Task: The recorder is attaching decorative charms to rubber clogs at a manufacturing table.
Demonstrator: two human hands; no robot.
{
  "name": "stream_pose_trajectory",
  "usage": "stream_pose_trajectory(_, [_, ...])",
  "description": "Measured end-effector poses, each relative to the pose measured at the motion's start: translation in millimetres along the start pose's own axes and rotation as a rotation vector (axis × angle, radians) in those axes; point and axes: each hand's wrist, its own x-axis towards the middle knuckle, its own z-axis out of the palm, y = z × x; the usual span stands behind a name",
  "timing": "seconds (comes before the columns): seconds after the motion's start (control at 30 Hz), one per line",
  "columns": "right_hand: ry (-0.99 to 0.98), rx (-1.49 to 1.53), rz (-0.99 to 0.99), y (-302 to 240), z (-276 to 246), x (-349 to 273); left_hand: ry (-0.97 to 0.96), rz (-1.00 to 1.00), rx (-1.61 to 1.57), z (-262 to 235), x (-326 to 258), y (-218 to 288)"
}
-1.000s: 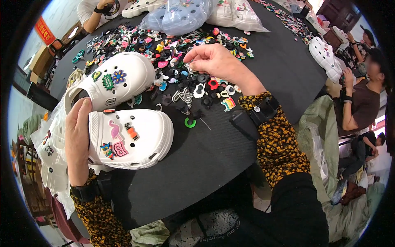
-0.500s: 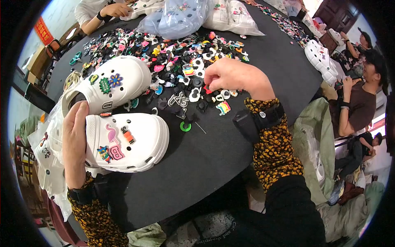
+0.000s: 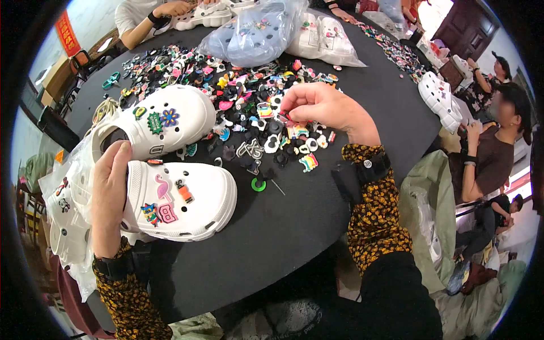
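Note:
Two white clogs lie side by side at the left of the black table. My left hand (image 3: 111, 190) is closed on the near clog (image 3: 192, 198) at its opening, thumb on top. This clog bears a pink flamingo charm (image 3: 162, 187), a pink letter charm and others. The far clog (image 3: 187, 116) carries a blue flower charm (image 3: 169, 117), a green spiky charm and an avocado charm. Over the loose shoe charms (image 3: 238, 90), my right hand (image 3: 328, 110) pinches a small red charm (image 3: 285, 115), mostly hidden by the fingers.
Bagged clogs (image 3: 252, 37) stand beyond the pile. A green ring (image 3: 258, 185) and a thin pin (image 3: 278, 187) lie near the pile's front edge. More clogs in clear plastic (image 3: 65, 221) are at far left. Other people sit around the table, and another white clog (image 3: 439, 99) is at right.
My right hand has lifted slightly off the pile with the red charm at its fingertips. My left hand keeps its hold on the near clog. The whole view has shifted a little.

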Motion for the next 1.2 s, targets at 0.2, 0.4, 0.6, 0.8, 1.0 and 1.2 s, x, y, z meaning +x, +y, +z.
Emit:
stream_pose_trajectory(0.2, [0.026, 0.468, -0.082, -11, 6, -2, -0.035, 0.062, 0.062, -4, -1, 7])
stream_pose_trajectory(0.4, [0.001, 0.685, -0.138, -6, 12, 0, -0.036, 0.048, 0.012, 0, -1, 1])
stream_pose_trajectory(0.6, [0.008, 0.786, -0.151, 0, 12, 8, -0.041, 0.056, -0.013, -3, 0, -1])
stream_pose_trajectory(0.8, [0.020, 0.870, -0.141, -1, 8, 10, -0.055, 0.086, 0.007, 1, 7, 4])
stream_pose_trajectory(1.0, [0.108, 0.761, -0.125, 11, 19, 16, 0.019, 0.126, 0.123, -1, -5, 9])
stream_pose_trajectory(1.2, [0.217, 0.475, -0.090, -1, 35, 18, 0.002, 0.118, 0.141, -3, -7, 13])
